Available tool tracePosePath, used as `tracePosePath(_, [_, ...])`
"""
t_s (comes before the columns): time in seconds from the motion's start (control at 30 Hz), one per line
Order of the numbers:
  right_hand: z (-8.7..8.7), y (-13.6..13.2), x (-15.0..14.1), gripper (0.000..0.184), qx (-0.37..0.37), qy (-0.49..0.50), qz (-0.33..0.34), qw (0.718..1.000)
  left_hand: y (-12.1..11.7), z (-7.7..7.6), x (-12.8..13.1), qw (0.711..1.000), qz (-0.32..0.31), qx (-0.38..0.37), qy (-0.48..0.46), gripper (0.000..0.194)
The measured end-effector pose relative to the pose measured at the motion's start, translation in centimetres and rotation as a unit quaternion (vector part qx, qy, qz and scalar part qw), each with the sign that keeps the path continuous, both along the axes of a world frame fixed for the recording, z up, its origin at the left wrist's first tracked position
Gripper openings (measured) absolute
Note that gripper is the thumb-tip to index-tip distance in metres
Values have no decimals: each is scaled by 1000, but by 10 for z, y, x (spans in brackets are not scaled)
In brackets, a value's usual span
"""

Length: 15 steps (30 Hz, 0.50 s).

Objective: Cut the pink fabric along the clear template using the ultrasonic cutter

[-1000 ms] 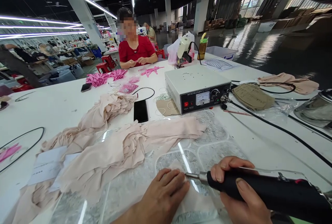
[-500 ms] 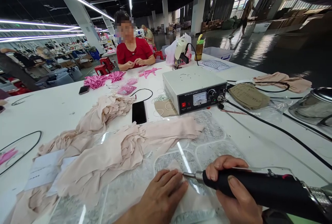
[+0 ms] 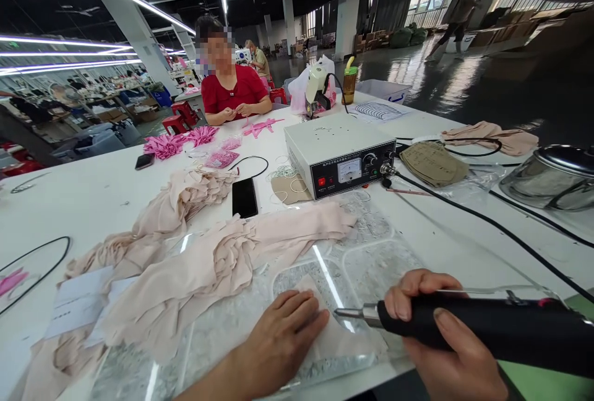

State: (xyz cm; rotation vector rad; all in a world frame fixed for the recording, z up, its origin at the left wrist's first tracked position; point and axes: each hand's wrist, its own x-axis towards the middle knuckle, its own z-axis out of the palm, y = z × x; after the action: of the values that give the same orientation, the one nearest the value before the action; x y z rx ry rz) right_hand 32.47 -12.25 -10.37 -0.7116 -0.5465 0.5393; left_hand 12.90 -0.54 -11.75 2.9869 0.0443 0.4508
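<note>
My left hand [image 3: 283, 339] lies flat with its fingers stretched over a small piece of thin beige fabric [image 3: 341, 336], pressing it to the clear sheet on the tabletop. My right hand [image 3: 445, 339] is wrapped round a thick black handheld ultrasonic tool [image 3: 501, 327]. Its tapered metal tip points left, a little apart from my left fingertips and over the fabric. Beyond my hands a stack of beige fabric pieces [image 3: 185, 283] stretches across the sheet, with a second bunch [image 3: 180, 200] behind it.
A generator box [image 3: 341, 163] with a dial stands mid-table, its black cable [image 3: 492, 221] running right. A phone [image 3: 244, 197], brown card pieces [image 3: 434, 164] and a metal pot [image 3: 552, 178] lie around it. Opposite sits a person in red [image 3: 236, 94], hands on pink pieces.
The tool in my right hand has drawn back to the right, its tip now apart from my left fingers. The view has shifted slightly. A person in the background has walked right.
</note>
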Motion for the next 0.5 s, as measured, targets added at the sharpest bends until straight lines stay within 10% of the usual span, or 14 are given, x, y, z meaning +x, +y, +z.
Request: tracePosePath(0.5, [-8,-27,1,15,-26,2,15,1000,-2,14,-3,998,17,-25,56,25])
